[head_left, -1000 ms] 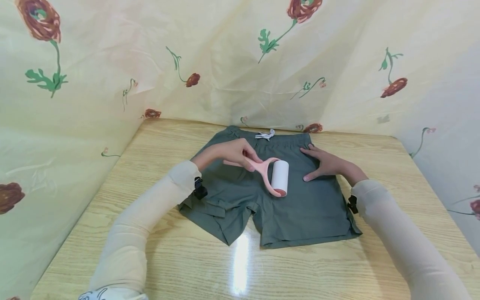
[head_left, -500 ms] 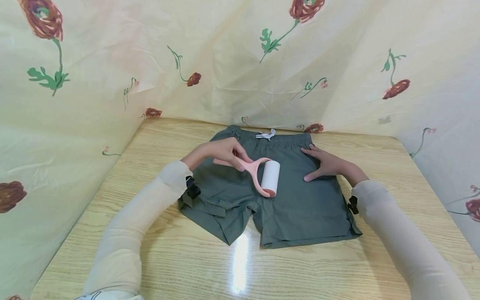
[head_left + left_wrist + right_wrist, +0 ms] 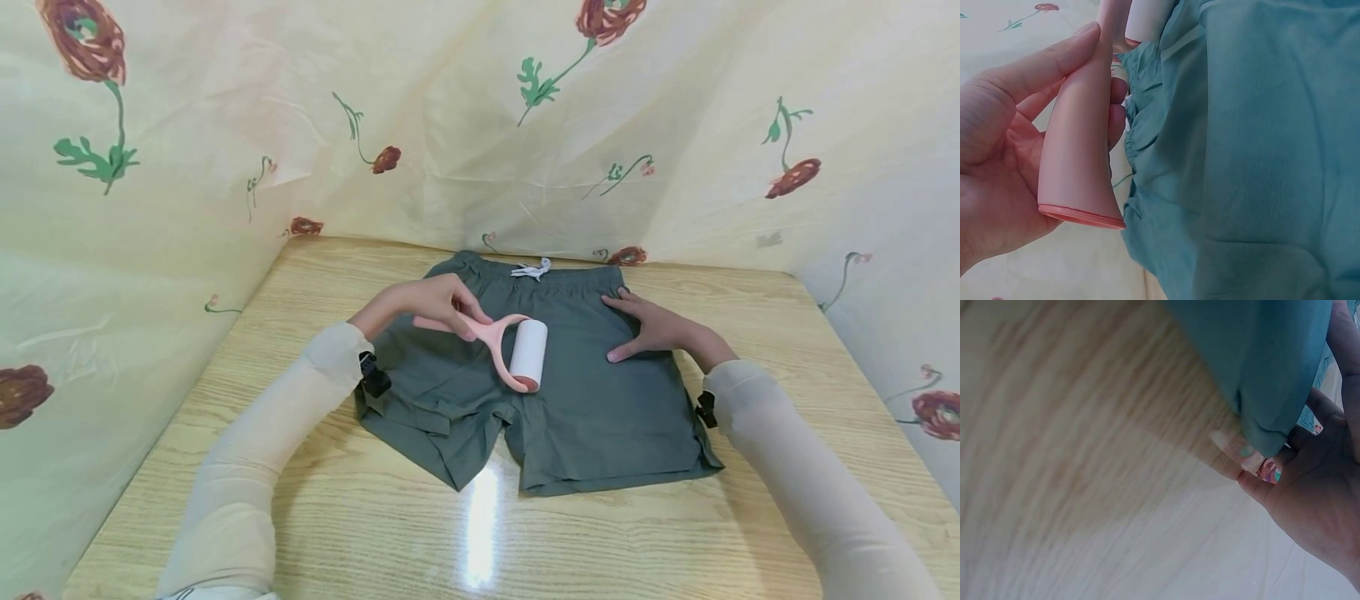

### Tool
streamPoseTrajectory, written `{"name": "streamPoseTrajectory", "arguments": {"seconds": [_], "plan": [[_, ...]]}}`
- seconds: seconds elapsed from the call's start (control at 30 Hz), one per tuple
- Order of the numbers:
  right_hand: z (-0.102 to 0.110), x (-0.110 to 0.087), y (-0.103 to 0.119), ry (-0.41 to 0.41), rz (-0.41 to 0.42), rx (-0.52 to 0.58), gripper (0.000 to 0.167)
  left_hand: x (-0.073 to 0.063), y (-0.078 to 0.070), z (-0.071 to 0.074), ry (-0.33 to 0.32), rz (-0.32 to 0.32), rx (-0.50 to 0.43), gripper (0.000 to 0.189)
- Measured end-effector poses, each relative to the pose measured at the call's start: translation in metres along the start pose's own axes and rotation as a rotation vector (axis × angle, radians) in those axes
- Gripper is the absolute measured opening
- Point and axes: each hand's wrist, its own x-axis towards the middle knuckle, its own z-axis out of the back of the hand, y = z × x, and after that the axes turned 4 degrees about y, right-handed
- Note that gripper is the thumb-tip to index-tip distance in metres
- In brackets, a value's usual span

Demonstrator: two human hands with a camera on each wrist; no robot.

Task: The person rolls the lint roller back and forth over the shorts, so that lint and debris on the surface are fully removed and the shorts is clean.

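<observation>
Dark green shorts (image 3: 600,417) lie spread on the table, waistband away from me, with a white drawstring (image 3: 531,268) at its middle. My left hand (image 3: 438,302) grips the pink handle of a lint roller (image 3: 528,354), whose white roll rests over the middle of the shorts. In the left wrist view, thumb and fingers wrap the flared handle (image 3: 1079,150). My right hand (image 3: 651,323) rests with spread fingers on the right side of the shorts, below the waistband. The right wrist view shows that hand (image 3: 1316,481) at the cloth's edge.
The light wood table (image 3: 360,533) reaches around the shorts on all sides. A cream curtain with red flowers (image 3: 450,125) hangs along its back and left edges, and a pale sheet (image 3: 900,250) stands on the right.
My left hand has drawn the lint roller leftward across the shorts, from the right leg toward the centre. The right hand stays in place, and the shorts have not shifted.
</observation>
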Motion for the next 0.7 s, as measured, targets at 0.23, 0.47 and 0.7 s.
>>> {"name": "streamPoseTrajectory", "arguments": {"seconds": [0.23, 0.47, 0.7], "plan": [[-0.001, -0.001, -0.001, -0.002, 0.006, 0.003, 0.114, -0.003, 0.003, 0.003, 0.007, 0.004, 0.001, 0.034], [-0.002, -0.003, 0.001, -0.012, 0.015, 0.007, 0.116, -0.009, 0.003, 0.006, 0.014, 0.018, -0.021, 0.033], [-0.003, -0.003, 0.003, -0.010, -0.004, -0.004, 0.114, -0.020, 0.006, 0.009, 0.005, 0.042, -0.009, 0.033]]}}
